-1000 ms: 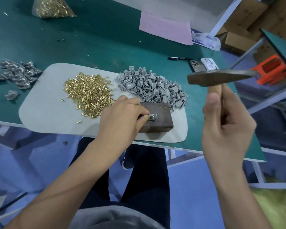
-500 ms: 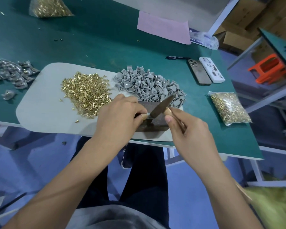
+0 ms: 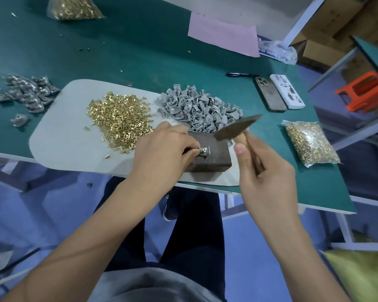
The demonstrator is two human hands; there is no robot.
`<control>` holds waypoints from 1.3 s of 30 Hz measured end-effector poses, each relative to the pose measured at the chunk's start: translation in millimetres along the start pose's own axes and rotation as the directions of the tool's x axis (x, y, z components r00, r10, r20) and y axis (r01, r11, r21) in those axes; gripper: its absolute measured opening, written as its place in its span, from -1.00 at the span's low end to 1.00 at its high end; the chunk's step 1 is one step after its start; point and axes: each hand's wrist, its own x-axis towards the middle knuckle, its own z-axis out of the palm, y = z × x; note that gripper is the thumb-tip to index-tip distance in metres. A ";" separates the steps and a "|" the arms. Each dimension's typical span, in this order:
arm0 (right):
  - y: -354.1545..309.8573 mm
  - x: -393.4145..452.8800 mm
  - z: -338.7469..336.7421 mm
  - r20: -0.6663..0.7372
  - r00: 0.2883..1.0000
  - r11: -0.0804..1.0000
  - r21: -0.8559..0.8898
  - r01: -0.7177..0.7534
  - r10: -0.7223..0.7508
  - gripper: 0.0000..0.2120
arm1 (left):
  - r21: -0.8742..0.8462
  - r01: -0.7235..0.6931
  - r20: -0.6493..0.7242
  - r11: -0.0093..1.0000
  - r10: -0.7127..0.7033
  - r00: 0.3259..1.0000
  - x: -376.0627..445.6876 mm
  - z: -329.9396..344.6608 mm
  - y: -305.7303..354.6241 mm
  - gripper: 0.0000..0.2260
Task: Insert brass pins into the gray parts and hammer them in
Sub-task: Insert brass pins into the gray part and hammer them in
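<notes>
Nearest to the camera, at the front edge of the green table (image 3: 140, 51), a hammer (image 3: 236, 127) is gripped by its wooden handle in the right hand (image 3: 264, 171), and its head is held a little above and to the right of the rusty metal block (image 3: 212, 158). On this block one gray part (image 3: 204, 151) is pinched at its left end by the fingertips of the left hand (image 3: 162, 153); whether the pin in it is fully seated cannot be told. Just behind, on the pale mat (image 3: 63, 136), a large heap of loose brass pins (image 3: 120, 120) is seen beside a heap of gray parts (image 3: 201, 110), so much work is judged to be left. Farther to the left, off the mat, a smaller group of shinier parts (image 3: 26, 92) is laid, probably the finished ones. To the right, one bag of pins (image 3: 310, 144) is placed, and another bag (image 3: 72, 7) lies at the far edge.
</notes>
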 end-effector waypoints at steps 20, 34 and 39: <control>3.4 2.2 -1.7 0.100 0.995 0.987 -0.161 0.008 0.008 -0.73 | 0.033 -0.020 0.024 0.999 0.019 1.000 2.3 -3.3 2.0 -0.92; 5.2 6.0 -8.2 0.116 0.993 0.983 -0.181 0.027 -0.006 -0.66 | 0.013 -0.032 0.040 0.999 0.031 0.999 2.4 -6.7 2.6 -0.90; 6.3 4.1 -2.8 0.121 0.993 0.992 -0.129 0.012 0.004 -0.71 | 0.021 -0.029 0.041 0.999 0.028 0.999 1.4 -6.8 1.8 -0.93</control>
